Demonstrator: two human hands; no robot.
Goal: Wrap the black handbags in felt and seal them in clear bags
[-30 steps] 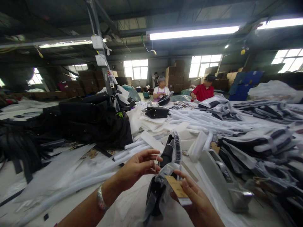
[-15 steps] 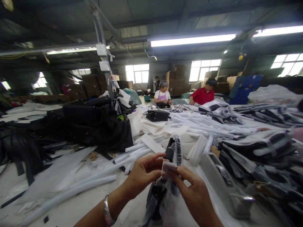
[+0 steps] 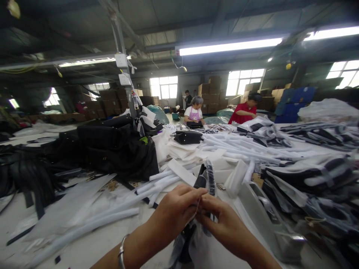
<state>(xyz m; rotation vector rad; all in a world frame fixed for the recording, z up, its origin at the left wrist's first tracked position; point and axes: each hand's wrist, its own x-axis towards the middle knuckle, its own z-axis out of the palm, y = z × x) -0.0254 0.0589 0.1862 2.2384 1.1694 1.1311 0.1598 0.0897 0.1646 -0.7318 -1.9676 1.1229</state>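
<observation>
My left hand (image 3: 175, 209) and my right hand (image 3: 221, 220) meet in front of me, fingers pinched together on a black strap in a clear plastic sleeve (image 3: 206, 179). The strap rises above my fingers and hangs below them towards the table edge. A thin white tag string (image 3: 198, 206) shows between my fingertips; the paper tag itself is hidden by my hands. A metal bangle (image 3: 122, 254) sits on my left wrist.
White foam tubes (image 3: 84, 228) lie on the table at left. A pile of black bags (image 3: 112, 149) stands behind them. Wrapped black straps (image 3: 308, 175) are heaped at right beside a grey tape dispenser (image 3: 266, 220). Two people (image 3: 195, 110) work at the far end.
My hands have come together over the strap. The brown paper tag seen in my right hand a second ago is now covered by my fingers.
</observation>
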